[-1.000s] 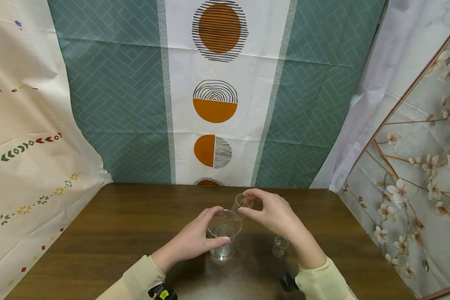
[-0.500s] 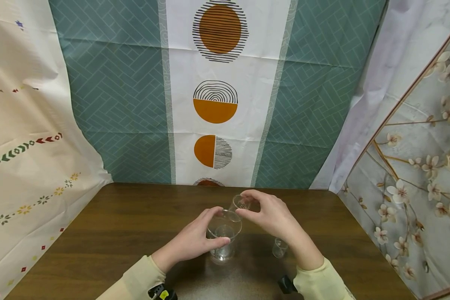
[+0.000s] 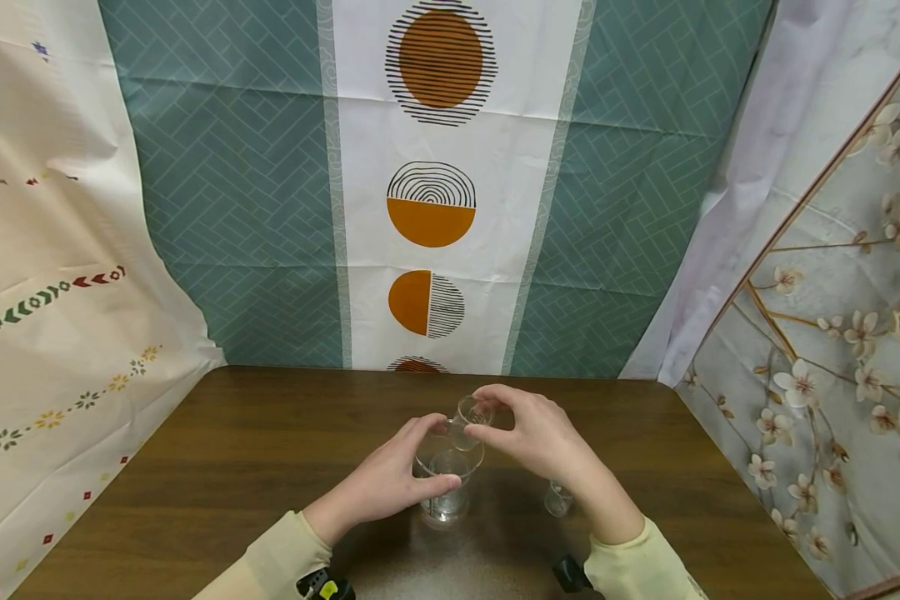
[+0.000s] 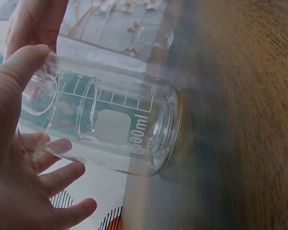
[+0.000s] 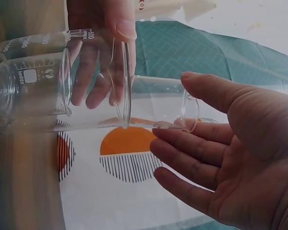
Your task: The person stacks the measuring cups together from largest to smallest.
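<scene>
A large clear glass beaker (image 3: 442, 518) stands upright on the wooden table, with a smaller beaker marked 100ml (image 4: 122, 122) inside it. My left hand (image 3: 386, 479) grips the large beaker around its rim, thumb on the near side and fingers on the far side. Between the thumb and fingers of my right hand (image 3: 540, 437) is another small glass beaker (image 3: 462, 432), held near its rim. Its lower end overlaps the large beaker's mouth in the head view, and in the right wrist view this beaker (image 5: 156, 103) lines up with that mouth.
A further small glass beaker (image 3: 557, 503) stands on the table (image 3: 285, 433) to the right, partly hidden by my right forearm. Patterned cloths (image 3: 435, 217) hang behind the table and on both sides.
My right hand has moved left and slightly down with the small beaker, bringing it over the large beaker's mouth. The left hand keeps its place on the rim.
</scene>
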Demonstrator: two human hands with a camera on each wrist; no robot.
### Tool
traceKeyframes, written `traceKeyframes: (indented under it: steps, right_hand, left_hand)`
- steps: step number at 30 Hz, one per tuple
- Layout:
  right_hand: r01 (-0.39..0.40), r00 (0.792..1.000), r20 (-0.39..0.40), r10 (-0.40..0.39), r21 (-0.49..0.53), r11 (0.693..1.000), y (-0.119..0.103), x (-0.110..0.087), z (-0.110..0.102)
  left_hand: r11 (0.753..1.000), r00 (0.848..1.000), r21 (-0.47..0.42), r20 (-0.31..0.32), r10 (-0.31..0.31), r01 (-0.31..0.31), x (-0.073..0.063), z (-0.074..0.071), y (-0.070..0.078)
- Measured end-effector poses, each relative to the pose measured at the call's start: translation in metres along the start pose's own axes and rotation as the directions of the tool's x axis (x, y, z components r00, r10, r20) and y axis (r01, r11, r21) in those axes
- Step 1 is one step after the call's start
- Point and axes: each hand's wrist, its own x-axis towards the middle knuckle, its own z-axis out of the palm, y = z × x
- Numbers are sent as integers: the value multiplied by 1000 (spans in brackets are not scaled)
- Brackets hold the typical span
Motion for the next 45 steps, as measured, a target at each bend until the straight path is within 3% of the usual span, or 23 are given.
traceKeyframes:
  steps: [22, 45]
  right_hand:
    - [69, 993, 92, -69, 4, 998, -2, 1, 10]
    - [85, 986, 147, -83, -1, 996, -3, -1, 16]
  left_hand:
    - [1000, 1000, 3, 3, -7, 7, 1, -1, -1]
    - [1000, 1000, -2, 10, -9, 9, -1, -1, 0]
